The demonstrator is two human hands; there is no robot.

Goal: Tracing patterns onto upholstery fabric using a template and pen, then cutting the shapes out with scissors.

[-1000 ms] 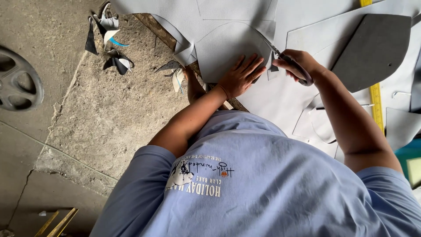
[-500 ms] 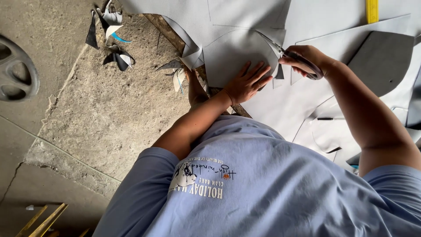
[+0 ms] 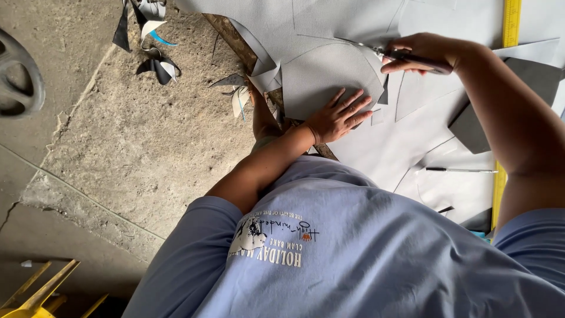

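On the bench near its left edge, left hand (image 3: 339, 116) lies flat, fingers spread, pressing a rounded grey sheet piece (image 3: 326, 76); right hand (image 3: 425, 52) closed around scissors (image 3: 388, 54), blades at the piece's upper right rim; yellow ruler (image 3: 511, 23) along the far right edge

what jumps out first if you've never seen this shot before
The right hand near the top right grips scissors, blades in the curved edge of a grey sheet piece. The left hand lies flat, fingers spread, on that piece near the middle. Off the table's left edge, grey offcuts litter the rough concrete floor.
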